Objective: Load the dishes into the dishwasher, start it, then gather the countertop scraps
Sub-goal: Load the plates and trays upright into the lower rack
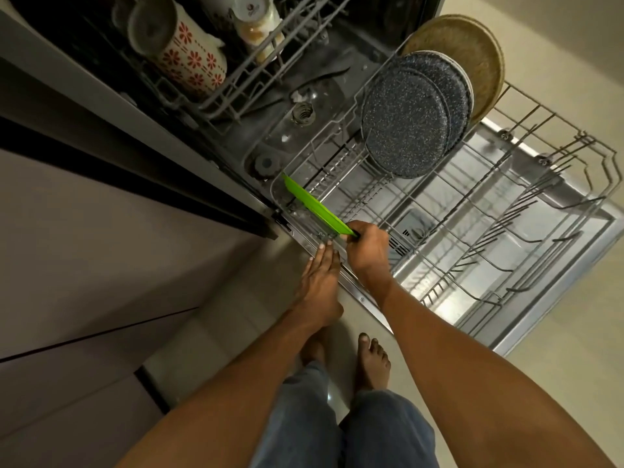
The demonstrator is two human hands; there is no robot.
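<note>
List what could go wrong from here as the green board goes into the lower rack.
1. The right hand grips the green cutting board only at one end; it may tip flat across the lower rack instead of standing on edge.
2. The left hand lies with straight fingers at the rack's edge, where the board or rack could pinch them.
3. Bare feet stand close beside the open dishwasher door, so a dropped board could hit them.

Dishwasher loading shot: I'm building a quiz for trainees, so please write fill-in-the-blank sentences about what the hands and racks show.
1. The right hand grips a flat ____ green item at the lower rack edge.
2. The left hand rests with ____ fingers on the door rim.
3. Speckled plates stand ____ in the lower rack.
4. A flower-patterned mug lies in the ____ rack.

Missing: bright; straight; upright; upper
</note>
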